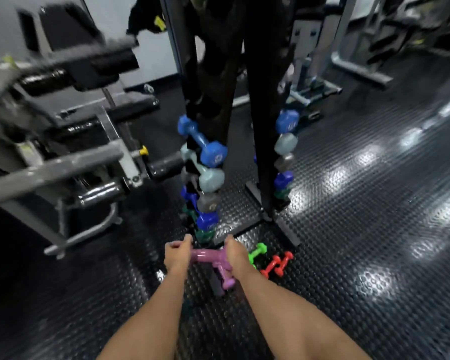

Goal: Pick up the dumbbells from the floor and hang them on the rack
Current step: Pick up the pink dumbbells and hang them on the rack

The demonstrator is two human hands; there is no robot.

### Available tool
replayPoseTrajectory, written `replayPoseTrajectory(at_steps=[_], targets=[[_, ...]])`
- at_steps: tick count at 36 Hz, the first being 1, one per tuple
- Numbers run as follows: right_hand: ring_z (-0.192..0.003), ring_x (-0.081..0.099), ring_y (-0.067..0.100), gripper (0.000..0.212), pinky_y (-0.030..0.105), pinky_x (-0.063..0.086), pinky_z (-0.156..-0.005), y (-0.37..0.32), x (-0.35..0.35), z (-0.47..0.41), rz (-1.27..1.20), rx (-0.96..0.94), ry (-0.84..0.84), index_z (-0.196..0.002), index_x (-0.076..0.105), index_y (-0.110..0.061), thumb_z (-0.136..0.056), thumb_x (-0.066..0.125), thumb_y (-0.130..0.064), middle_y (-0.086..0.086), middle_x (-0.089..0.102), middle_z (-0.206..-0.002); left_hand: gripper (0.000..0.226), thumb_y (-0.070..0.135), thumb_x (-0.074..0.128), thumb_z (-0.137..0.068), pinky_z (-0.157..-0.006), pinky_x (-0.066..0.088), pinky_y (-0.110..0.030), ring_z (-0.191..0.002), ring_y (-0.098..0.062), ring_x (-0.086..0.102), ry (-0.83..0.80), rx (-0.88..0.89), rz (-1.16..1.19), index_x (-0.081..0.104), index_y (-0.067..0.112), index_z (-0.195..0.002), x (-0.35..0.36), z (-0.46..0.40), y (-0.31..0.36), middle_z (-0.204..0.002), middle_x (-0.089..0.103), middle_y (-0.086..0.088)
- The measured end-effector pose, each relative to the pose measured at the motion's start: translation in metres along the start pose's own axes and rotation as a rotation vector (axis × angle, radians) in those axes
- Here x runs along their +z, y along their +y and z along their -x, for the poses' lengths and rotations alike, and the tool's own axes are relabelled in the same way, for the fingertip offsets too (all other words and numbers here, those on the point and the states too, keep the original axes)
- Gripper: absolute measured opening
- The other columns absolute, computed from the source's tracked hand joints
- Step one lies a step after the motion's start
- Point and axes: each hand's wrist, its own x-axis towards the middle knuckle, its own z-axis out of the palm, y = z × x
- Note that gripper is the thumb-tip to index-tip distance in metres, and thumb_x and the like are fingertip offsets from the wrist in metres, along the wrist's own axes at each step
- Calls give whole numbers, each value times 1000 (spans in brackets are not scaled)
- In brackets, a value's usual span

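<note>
Head view: left hand (177, 253) and right hand (235, 254) each curl around a pink dumbbell (205, 255) low before the rack (266, 152). Green dumbbell (257, 252) and red dumbbells (277, 265) lie on the floor (361, 229) just beside.

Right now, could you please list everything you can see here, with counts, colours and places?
pink dumbbells: two, pink, held low in front of the rack
green dumbbell: one, green, on the floor right of the hands
red dumbbells: two, red, on the floor beside the green one
rack: one, black, centre, with blue, pale grey-green, grey and dark green dumbbells hung on both sides
weight machine: one, grey and black, left
floor: black, studded rubber
left hand: grips one pink dumbbell
right hand: grips the other
</note>
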Motion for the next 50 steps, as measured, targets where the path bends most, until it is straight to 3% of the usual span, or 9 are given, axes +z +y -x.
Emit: replayPoseTrajectory(at_steps=[2, 6, 14, 20, 26, 30, 36, 39, 50], targets=[[-83, 70, 36, 44, 46, 61, -66, -30, -8, 29, -32, 1, -16, -101, 64, -3, -95, 45, -42, 17, 65, -99, 28, 39, 72, -78, -80, 40, -32, -86, -26, 52, 6, 14, 5, 59, 16, -88, -13, 20, 37, -91, 60, -5], [-90, 62, 30, 51, 25, 49, -59, -81, -24, 81, 14, -79, 46, -120, 64, -5, -97, 41, -45, 16, 64, -114, 28, 38, 73, -77, -94, 45, -35, -101, -30, 58, -6, 58, -10, 62, 16, -91, -36, 51, 105, -96, 62, -7], [-103, 64, 36, 46, 36, 58, -69, -168, -40, 152, -60, -265, 189, -118, 64, -15, -98, 41, -49, 16, 65, -121, 34, 42, 74, -78, -93, 53, -42, -101, -32, 63, -110, 265, 12, 66, 13, -93, -61, 86, 220, -105, 69, -13], [-104, 61, 35, 43, 43, 53, -90, -223, -45, 181, -226, -372, 228, -113, 64, -10, -97, 44, -45, 18, 64, -118, 28, 34, 75, -74, -70, 57, -43, -82, -27, 60, -231, 361, 126, 60, 14, -87, -63, 94, 298, -97, 63, -12], [-78, 69, 34, 34, 39, 60, -49, -265, -29, 195, -386, -323, 200, -108, 65, -12, -91, 56, -40, 10, 60, -99, 45, 47, 70, -76, -84, 59, -51, -96, -35, 66, -288, 321, 148, 68, 12, -105, -65, 83, 359, -108, 66, -14], [-69, 65, 27, 30, 41, 61, -51, -286, -15, 190, -479, -273, 226, -106, 66, -15, -89, 61, -40, 8, 59, -90, 50, 45, 64, -81, -91, 56, -48, -105, -34, 65, -307, 317, 120, 70, 11, -116, -60, 68, 383, -117, 68, -13], [-98, 64, 38, 40, 49, 59, -66, -319, 9, 161, -700, -110, 295, -116, 65, -2, -88, 65, -31, 19, 63, -109, 43, 52, 67, -80, -43, 40, -21, -65, -15, 53, -339, 443, 21, 70, 14, -100, -48, 54, 409, -99, 64, -7], [-102, 65, 38, 44, 50, 57, -89, -325, 14, 150, -698, -125, 360, -118, 64, 0, -91, 60, -34, 20, 65, -117, 39, 50, 75, -73, -53, 43, -25, -68, -15, 56, -411, 392, 66, 68, 16, -90, -35, 45, 417, -99, 66, -7], [-113, 61, 39, 47, 51, 52, -96, -334, 17, 139, -664, -171, 471, -127, 64, -5, -96, 50, -38, 19, 64, -124, 55, 71, 73, -66, -92, 51, -40, -93, -26, 58, -449, 332, 86, 53, 20, -67, 7, 23, 427, -82, 57, -2]])
